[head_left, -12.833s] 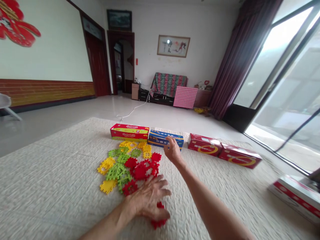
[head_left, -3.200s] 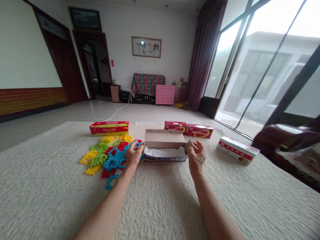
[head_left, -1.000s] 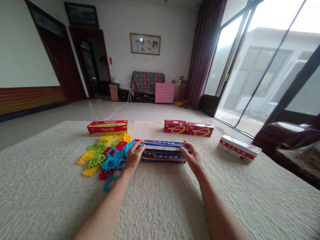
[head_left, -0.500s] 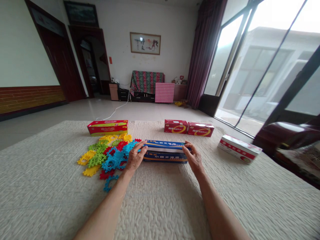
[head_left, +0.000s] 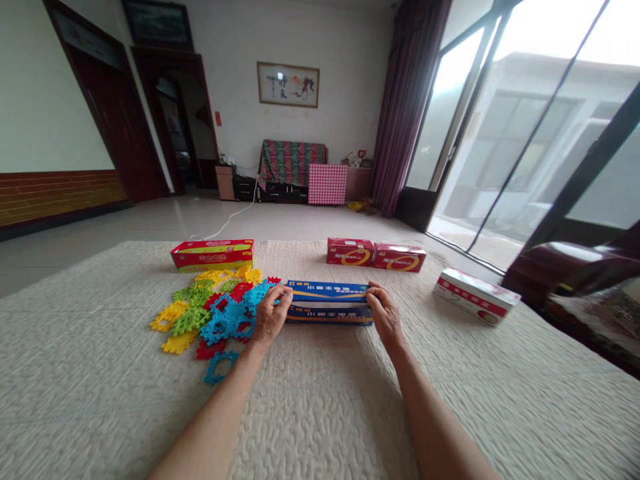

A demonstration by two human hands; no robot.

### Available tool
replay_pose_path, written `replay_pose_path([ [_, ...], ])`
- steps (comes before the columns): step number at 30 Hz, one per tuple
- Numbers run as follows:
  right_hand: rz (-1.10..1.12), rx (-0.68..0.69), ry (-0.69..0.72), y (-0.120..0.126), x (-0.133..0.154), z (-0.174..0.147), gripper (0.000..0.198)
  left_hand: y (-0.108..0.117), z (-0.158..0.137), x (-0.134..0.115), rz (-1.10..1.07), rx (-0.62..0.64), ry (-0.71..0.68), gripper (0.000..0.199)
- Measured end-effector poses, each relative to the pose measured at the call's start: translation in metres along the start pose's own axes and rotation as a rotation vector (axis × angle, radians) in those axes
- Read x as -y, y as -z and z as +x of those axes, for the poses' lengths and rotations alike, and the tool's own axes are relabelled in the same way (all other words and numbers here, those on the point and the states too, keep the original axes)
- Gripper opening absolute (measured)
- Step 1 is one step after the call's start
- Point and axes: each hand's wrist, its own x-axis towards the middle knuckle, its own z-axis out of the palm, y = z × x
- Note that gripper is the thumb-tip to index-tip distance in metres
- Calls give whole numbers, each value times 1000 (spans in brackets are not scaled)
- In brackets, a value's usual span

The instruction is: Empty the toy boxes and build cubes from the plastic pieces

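A long blue battery box with white and orange print lies on the bedspread in front of me. Its hinged lid is slightly raised, and a pale flap shows between it and the front wall. At the lid's left end, my left hand pinches the corner between thumb and fingers. My right hand grips the right corner in the same way. The inside of the box is hidden. Just left of my left hand lies a pile of blue, yellow, green and red plastic interlocking pieces.
A red and yellow-green box stands behind the pile. Further back are two dark red boxes side by side. To the right lies a white and red box. All rest on a cream quilted bedspread.
The lid has tipped down towards the front, so its printed top shows more and the dark gap beneath has narrowed. Both hands have kept to its corners, their fingers pinched closer.
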Motion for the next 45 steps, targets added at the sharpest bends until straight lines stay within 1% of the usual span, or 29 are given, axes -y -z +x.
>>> replay_pose_path([
  [5,-6,16,14,-2,-6,0,24,-1,0,1,-3,-3,4,20],
  [11,-79,63,-11,-3,-5,2,29,-1,-2,2,3,-6,17,20],
  [13,-125,133,2,2,-2,2,31,-1,-1,3,5,-21,11,19],
  [18,-290,450,47,18,10,7,50,1,1,6,-23,-35,7,18],
  [20,-379,537,86,21,17,13,58,0,0,7,-29,-39,21,17],
  [22,-465,593,121,21,26,22,60,-4,-1,4,-23,-54,44,16],
  [24,-545,663,122,21,37,36,59,-9,-1,-1,12,-79,55,17],
  [26,-607,726,105,20,51,54,57,-13,5,-10,77,-95,24,19],
  [28,-641,699,140,15,64,75,56,-14,22,-18,129,-85,-29,21],
  [30,-659,610,235,0,71,95,55,-10,50,-21,177,-90,-47,23],
  [31,-665,561,289,-12,72,103,54,-6,67,-20,209,-112,-43,24],
  [33,-671,467,373,-44,69,117,53,3,102,-10,299,-174,-28,26],
  [34,-665,443,399,-62,64,122,53,7,119,-2,359,-190,-27,26],
  [36,-678,445,417,-99,53,131,52,13,147,19,493,-158,-32,26],
  [39,-790,487,435,-141,33,145,47,13,175,52,681,-15,-47,30],
  [42,-918,527,497,-165,17,163,47,8,195,76,792,85,-48,35],
  [45,-990,579,549,-179,2,183,45,2,213,90,818,119,-51,35],
])
